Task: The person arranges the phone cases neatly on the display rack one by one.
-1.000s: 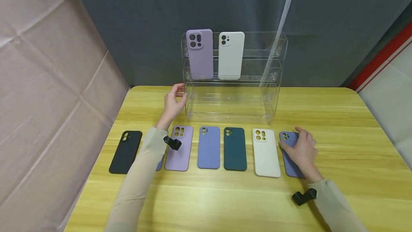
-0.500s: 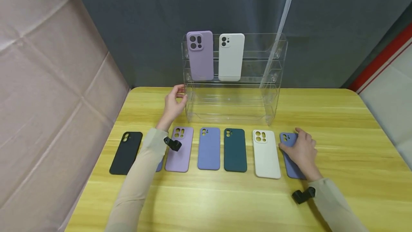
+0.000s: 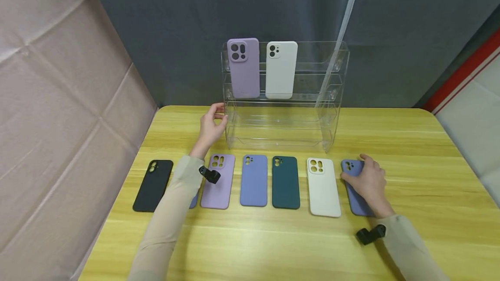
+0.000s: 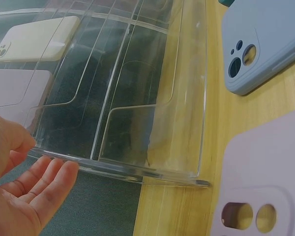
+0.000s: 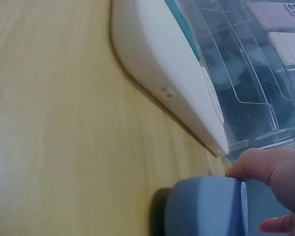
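In the head view, my left hand [image 3: 212, 124] holds the left side of a clear tiered display rack [image 3: 277, 132]. The left wrist view shows thumb and fingers [image 4: 56, 184] at the rack's edge. My right hand [image 3: 367, 183] grips the rightmost blue-purple phone case [image 3: 353, 192] by its long edges, covering part of it. In the right wrist view, the thumb [image 5: 253, 164] presses that case's edge, and a dark shadow lies beside the case. A lilac phone case [image 3: 245, 75] and a white phone case [image 3: 281, 73] stand upright on the rack's upper tiers.
Along the table lie a black case [image 3: 153, 185], a lilac case [image 3: 218, 185], a blue case [image 3: 254, 181], a dark green case [image 3: 285, 183] and a white case [image 3: 324, 187]. Another blue case [image 3: 193, 201] is mostly hidden under the left sleeve. A grey curtain [image 3: 187, 34] hangs behind.
My right hand and the blue-purple case in it have shifted slightly to the right. The left hand stays at the rack's side.
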`<state>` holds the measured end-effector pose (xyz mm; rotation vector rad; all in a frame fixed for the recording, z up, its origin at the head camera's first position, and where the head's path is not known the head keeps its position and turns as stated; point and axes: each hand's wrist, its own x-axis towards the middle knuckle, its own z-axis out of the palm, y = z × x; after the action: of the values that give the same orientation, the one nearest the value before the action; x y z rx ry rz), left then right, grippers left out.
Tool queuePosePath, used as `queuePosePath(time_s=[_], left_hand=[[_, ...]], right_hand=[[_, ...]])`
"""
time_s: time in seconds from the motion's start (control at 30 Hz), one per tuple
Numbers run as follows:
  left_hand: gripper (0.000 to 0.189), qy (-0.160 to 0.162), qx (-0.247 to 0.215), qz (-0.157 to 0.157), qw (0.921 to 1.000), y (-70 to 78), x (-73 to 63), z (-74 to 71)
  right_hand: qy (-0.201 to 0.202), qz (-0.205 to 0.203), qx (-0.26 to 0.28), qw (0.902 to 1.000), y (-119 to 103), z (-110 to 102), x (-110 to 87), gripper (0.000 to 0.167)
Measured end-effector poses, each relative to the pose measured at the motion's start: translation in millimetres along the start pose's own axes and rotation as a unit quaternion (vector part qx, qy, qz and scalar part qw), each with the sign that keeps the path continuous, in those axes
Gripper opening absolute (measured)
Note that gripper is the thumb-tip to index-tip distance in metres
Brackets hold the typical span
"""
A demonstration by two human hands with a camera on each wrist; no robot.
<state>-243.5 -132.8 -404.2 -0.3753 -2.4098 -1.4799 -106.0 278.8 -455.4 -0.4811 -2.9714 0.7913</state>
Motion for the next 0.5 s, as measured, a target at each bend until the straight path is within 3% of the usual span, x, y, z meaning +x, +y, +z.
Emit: queuePosePath(time_s=[0.23,0.5], left_hand=[[0.035,-0.003,-0.001,-0.005,1.0000,1.4,-0.2,-0.3],[0.035,-0.004,-0.005,-0.004,1.0000,-0.2,-0.4,0.1]], right_hand=[[0.034,-0.042,0.022,0.9983,-2.2,-7.1,2.4,0.079],[0.097,-0.116,0.060,0.9867,-11.5,-16.1,12.6,0.074]])
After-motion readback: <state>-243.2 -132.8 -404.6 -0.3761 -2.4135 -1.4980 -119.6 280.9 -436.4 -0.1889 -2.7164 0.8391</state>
